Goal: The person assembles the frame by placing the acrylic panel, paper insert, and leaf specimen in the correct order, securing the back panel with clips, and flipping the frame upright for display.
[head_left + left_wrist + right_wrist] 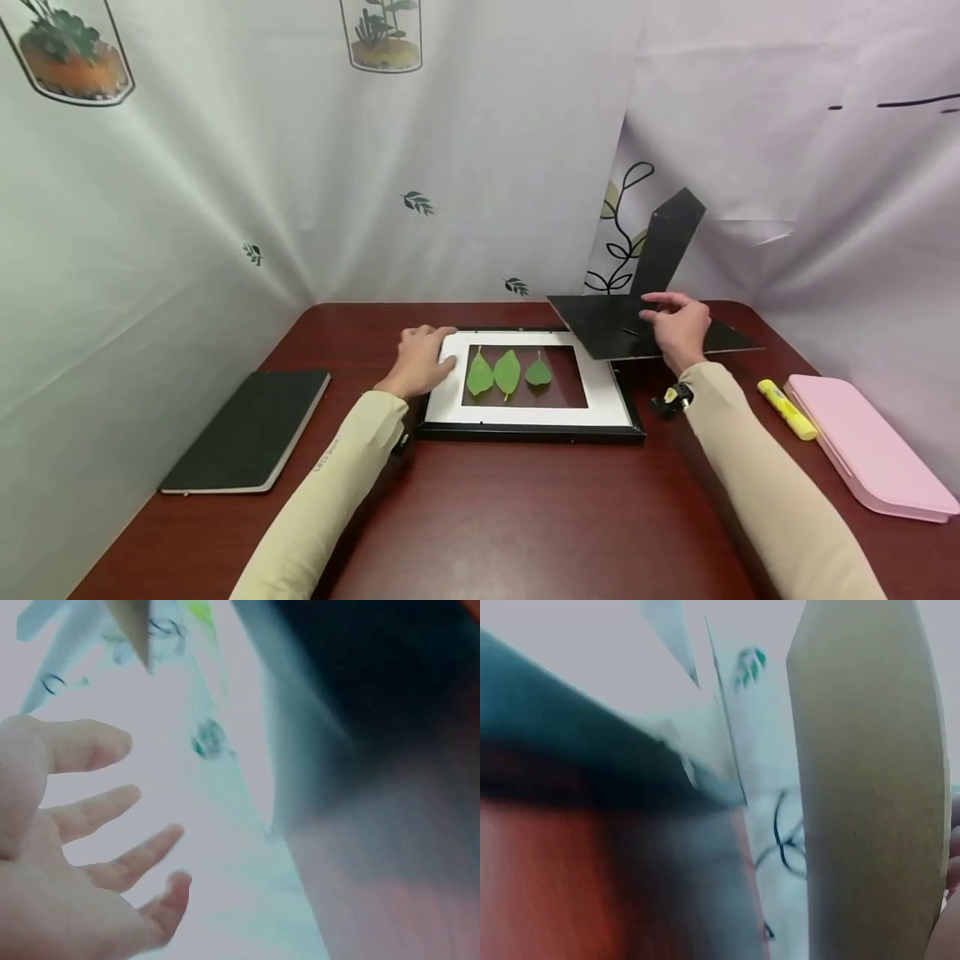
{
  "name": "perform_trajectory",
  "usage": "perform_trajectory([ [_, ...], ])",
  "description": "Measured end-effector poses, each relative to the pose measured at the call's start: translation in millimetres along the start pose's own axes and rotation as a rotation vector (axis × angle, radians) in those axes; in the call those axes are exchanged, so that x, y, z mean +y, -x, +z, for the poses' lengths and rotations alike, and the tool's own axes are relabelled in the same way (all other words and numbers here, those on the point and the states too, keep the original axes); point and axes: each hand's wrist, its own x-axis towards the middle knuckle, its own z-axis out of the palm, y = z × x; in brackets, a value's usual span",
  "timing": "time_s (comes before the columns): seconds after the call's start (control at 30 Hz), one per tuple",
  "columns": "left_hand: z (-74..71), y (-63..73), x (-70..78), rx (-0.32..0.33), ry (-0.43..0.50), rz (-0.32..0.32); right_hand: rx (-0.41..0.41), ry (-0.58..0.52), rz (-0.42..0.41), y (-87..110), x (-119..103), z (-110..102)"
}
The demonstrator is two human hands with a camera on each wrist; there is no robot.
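Note:
A black picture frame (525, 433) lies on the table with a white mat (606, 387) inside its border. Within the mat's opening are three green leaves (507, 373) in a row. My left hand (422, 360) rests at the frame's left edge; its fingers are spread in the left wrist view. To the right, my right hand (681, 332) holds the frame's black backing board (596, 321) up and overlapping the mat's right corner. An easel stand (670, 237) sticks up from this board. The right wrist view shows the board's tan side (870, 780), with some fingers partly hidden behind it.
A black notebook (247, 433) lies at the table's left edge. On the right are a yellow highlighter (787, 410) and a pink case (873, 442). A patterned white curtain (465, 167) hangs close around the table's back and sides.

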Motion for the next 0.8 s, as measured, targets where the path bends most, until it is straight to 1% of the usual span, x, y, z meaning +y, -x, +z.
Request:
perform_trajectory([
  [0.03, 0.9, -1.7, 7.1, 0.002, 0.052, 0.032, 0.008, 0.013, -0.019, 4.1, -0.7, 4.8],
  [0.1, 3.2, -4.3, 21.1, -0.023, 0.166, 0.076, 0.012, 0.014, -0.042, 13.3, -3.2, 15.2],
  [0.17, 6.0, -6.0, 33.4, -0.071, 0.291, 0.087, 0.01, 0.0, -0.057, 22.1, -6.8, 26.3],
  [0.23, 9.2, -7.2, 44.1, -0.123, 0.395, 0.07, -0.006, -0.04, -0.07, 31.3, -12.7, 37.5],
  [0.33, 15.3, -9.4, 55.8, -0.185, 0.489, 0.035, -0.026, -0.105, -0.096, 43.5, -22.4, 53.8],
  [0.4, 18.6, -10.3, 61.3, -0.207, 0.532, 0.003, -0.043, -0.146, -0.112, 51.8, -29.7, 63.3],
  [0.47, 21.0, -10.9, 64.1, -0.208, 0.569, -0.032, -0.049, -0.171, -0.124, 59.0, -36.3, 71.7],
  [0.53, 22.5, -10.8, 64.7, -0.19, 0.635, -0.074, -0.052, -0.184, -0.138, 65.7, -42.8, 78.3],
  [0.63, 22.7, -9.9, 62.9, -0.145, 0.795, -0.154, -0.052, -0.182, -0.159, 72.5, -50.2, 85.0],
  [0.7, 21.6, -8.2, 60.4, -0.108, 0.881, -0.196, -0.06, -0.168, -0.168, 74.8, -53.4, 86.6],
  [0.77, 20.3, -6.6, 57.9, -0.083, 0.924, -0.215, -0.078, -0.151, -0.174, 74.9, -55.0, 85.8],
  [0.8, 19.6, -6.1, 56.7, -0.073, 0.921, -0.21, -0.091, -0.148, -0.168, 74.1, -56.0, 84.1],
])
